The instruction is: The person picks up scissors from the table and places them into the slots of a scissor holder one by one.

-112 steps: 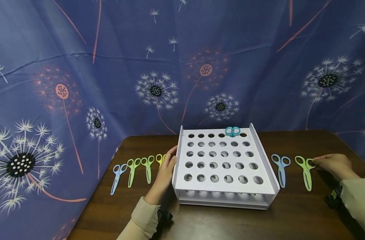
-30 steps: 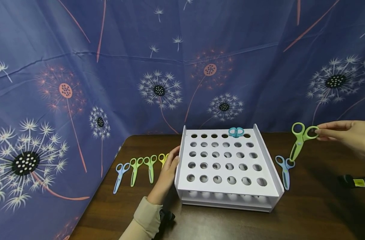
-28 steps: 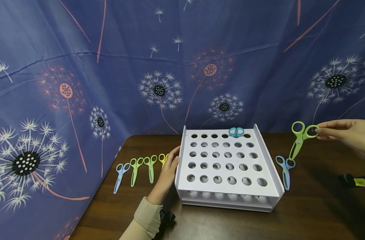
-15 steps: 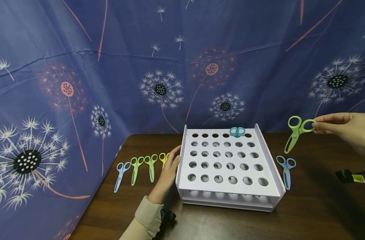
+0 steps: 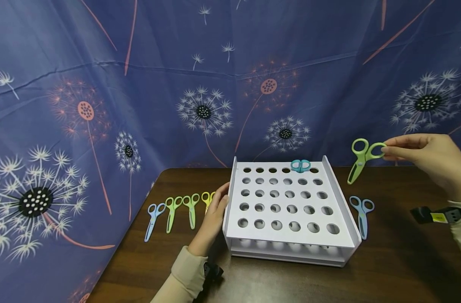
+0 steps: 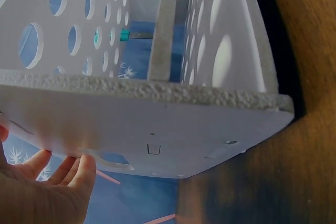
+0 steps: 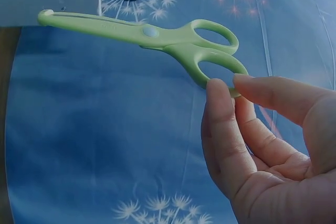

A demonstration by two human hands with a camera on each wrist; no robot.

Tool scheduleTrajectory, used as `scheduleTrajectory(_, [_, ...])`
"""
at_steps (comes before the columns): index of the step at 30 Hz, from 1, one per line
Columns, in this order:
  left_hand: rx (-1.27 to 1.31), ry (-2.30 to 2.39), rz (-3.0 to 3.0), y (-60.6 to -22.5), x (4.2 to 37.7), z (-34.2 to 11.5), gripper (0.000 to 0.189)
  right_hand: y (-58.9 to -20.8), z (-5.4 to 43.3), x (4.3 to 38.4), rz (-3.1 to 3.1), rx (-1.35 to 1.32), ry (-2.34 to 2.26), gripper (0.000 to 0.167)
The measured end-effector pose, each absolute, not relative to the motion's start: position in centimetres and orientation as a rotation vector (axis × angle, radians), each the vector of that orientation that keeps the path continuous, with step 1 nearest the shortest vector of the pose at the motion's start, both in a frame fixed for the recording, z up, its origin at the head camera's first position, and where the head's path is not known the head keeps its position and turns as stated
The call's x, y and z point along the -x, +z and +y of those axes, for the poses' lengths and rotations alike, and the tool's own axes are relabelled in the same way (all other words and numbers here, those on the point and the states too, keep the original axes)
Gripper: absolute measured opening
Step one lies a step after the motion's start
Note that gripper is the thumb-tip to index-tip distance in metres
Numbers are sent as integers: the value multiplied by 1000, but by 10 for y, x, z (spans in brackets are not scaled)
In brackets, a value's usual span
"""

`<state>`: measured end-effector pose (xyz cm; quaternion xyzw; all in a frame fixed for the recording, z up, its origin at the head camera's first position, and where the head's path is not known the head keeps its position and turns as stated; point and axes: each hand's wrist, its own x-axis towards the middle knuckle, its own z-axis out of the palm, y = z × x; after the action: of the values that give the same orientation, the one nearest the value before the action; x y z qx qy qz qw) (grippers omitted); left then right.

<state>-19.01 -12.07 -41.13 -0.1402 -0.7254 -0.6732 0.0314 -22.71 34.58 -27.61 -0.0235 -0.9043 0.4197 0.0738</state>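
Note:
My right hand (image 5: 429, 158) pinches one handle loop of green scissors (image 5: 361, 158) between thumb and fingers, above the table at the right. Their tip points down and left in the head view; in the right wrist view the scissors (image 7: 149, 31) lie almost sideways. A white rack (image 5: 279, 202) with rows of round holes stands mid-table. Against its left side wall (image 6: 115, 124) rest the fingertips of my left hand (image 5: 211, 223). Teal-handled scissors (image 5: 300, 166) stand in the rack's back row, with a blade visible inside from the left wrist view.
Blue scissors (image 5: 362, 216) lie on the table to the rack's right. Left of the rack lie blue scissors (image 5: 153, 221), two green pairs, and yellow scissors (image 5: 207, 200) partly hidden by my left hand. A patterned blue cloth (image 5: 230, 84) hangs behind the table.
My right hand has lifted the green scissors off the table, then moved them up and left toward the rack. The left hand has stayed at the rack's side.

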Motion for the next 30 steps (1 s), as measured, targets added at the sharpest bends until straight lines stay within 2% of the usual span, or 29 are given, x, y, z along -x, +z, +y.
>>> scheduleTrajectory(8, [419, -2080, -2243, -412, 190, -121, 45, -267, 329, 234, -2702, 28, 1406, 33])
scheduleTrajectory(15, [409, -2084, -2253, -412, 190, -121, 44, -262, 312, 236, -2706, -22, 1417, 13])
scheduleTrajectory(17, [411, -2090, -2252, -412, 190, -121, 44, -261, 309, 238, -2693, -33, 1435, 12])
scheduleTrajectory(25, [427, -2093, -2245, -413, 190, -121, 45, -254, 301, 243, -2701, -25, 1435, 23])
scheduleTrajectory(30, [431, -2093, -2233, -412, 190, -121, 45, -250, 299, 246, -2714, 1, 1444, 37])
